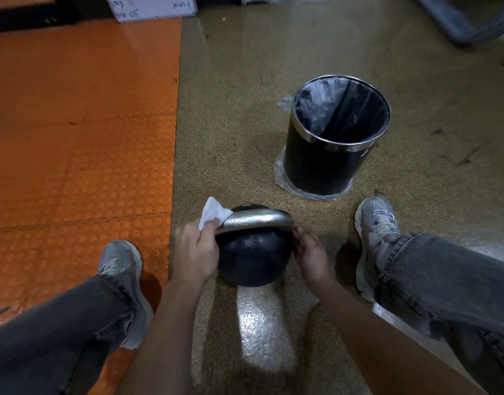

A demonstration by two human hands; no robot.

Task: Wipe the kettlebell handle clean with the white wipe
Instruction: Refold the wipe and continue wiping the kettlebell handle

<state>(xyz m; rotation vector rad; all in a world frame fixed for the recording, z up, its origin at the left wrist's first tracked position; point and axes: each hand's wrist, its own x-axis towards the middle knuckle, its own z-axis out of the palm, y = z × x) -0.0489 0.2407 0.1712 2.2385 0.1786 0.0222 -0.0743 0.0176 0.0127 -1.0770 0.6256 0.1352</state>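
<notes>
My knees and my grey shoes [118, 260] were closest to me, one on each side, and between them the kettlebell [253, 258] stood on the speckled floor [245, 109], its black ball just in front of my forearms.

My left hand [195, 252] was closed around the left end of the handle [256, 219], and the wipe [213, 213] was pinched between my fingers and the metal, with a white corner sticking up above my hand. My right hand [309, 252] was at the right end of the handle, fingers bent against the side where handle and ball meet. I think it was only steadying the kettlebell, but from this angle I could not tell how firmly it gripped.

I judged that I was in the middle of the wiping step: the wipe covered only the left end, and the bare top of the handle seemed to carry small drops. The next move would need me to slide the wipe along the arc toward the right with steady pressure, while the right hand stopped the ball from rolling and then made room.

Farther away stood a black bin [319, 166] with a clear liner, well apart from the kettlebell. At the left lay the orange mat [74, 124].
</notes>
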